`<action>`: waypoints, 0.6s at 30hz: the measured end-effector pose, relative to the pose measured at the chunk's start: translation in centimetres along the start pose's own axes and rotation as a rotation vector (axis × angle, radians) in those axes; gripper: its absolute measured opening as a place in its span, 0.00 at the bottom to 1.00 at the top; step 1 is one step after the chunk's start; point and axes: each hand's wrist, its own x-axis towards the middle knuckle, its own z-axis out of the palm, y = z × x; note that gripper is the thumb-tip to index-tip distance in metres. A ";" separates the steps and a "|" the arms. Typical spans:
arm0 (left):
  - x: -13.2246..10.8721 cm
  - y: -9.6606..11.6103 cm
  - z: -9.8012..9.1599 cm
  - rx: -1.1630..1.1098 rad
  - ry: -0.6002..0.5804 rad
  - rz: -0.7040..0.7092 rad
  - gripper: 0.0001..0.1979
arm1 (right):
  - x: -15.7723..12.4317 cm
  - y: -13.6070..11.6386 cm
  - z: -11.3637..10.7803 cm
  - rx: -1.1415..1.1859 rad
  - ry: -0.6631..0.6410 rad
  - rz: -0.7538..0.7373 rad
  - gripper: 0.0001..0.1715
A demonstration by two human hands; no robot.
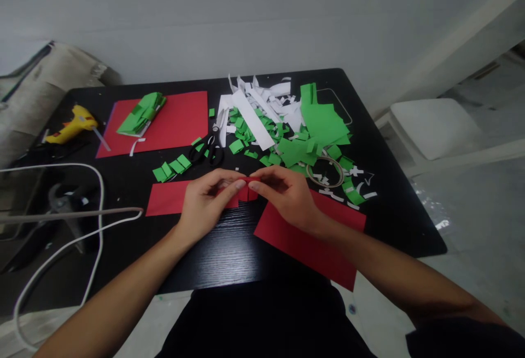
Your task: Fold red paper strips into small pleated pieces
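Note:
Between my two hands is a small folded piece of red paper (pixel 248 191), pinched at its top edge. My left hand (pixel 207 199) has thumb and fingers closed on its left side. From the right, my right hand (pixel 289 197) grips the same piece with thumb and fingertips. A red paper strip (pixel 166 198) lies flat on the table beneath my left hand. Under my right hand and wrist rests a larger red sheet (pixel 311 240), set at an angle. Black-handled scissors (pixel 209 147) lie just beyond my left hand.
Green and white paper scraps (pixel 262 123) pile up at the back, beside a tape roll (pixel 325 172). At left are a yellow glue gun (pixel 74 124), red sheets (pixel 186 117) bearing a green paper bundle (pixel 143 113), pliers (pixel 65 210) and a white cable (pixel 100 199). Folded green pieces (pixel 172 168) lie nearby.

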 end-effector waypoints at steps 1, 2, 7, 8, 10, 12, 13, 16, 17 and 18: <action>0.0 0.0 0.0 -0.003 0.002 -0.001 0.05 | 0.0 0.0 0.0 -0.002 0.002 -0.001 0.10; 0.0 0.1 0.1 -0.008 0.003 -0.002 0.05 | 0.0 0.0 0.0 -0.005 0.005 -0.003 0.09; 0.2 0.3 0.2 -0.012 -0.001 -0.013 0.05 | 0.0 -0.2 0.0 -0.044 0.022 -0.002 0.07; 0.2 0.3 0.2 -0.011 -0.001 -0.015 0.05 | 0.0 -0.3 0.0 -0.053 0.023 -0.001 0.07; 0.1 0.3 0.2 -0.010 -0.002 -0.019 0.06 | 0.0 -0.3 0.0 -0.066 0.023 -0.003 0.07; 0.1 0.4 0.2 -0.007 -0.006 -0.022 0.06 | 0.0 -0.3 0.0 -0.073 0.022 -0.011 0.06; 0.2 0.5 0.2 -0.008 -0.009 -0.023 0.06 | 0.0 -0.3 0.0 -0.075 0.020 -0.016 0.06; 0.3 0.8 0.3 -0.038 -0.025 -0.030 0.05 | 0.0 -0.3 0.0 -0.079 0.017 -0.029 0.06; 0.3 0.9 0.3 -0.051 -0.030 -0.034 0.05 | 0.0 -0.3 0.0 -0.081 0.016 -0.032 0.06; 0.3 0.9 0.4 -0.059 -0.033 -0.035 0.05 | 0.0 -0.3 0.0 -0.083 0.017 -0.035 0.06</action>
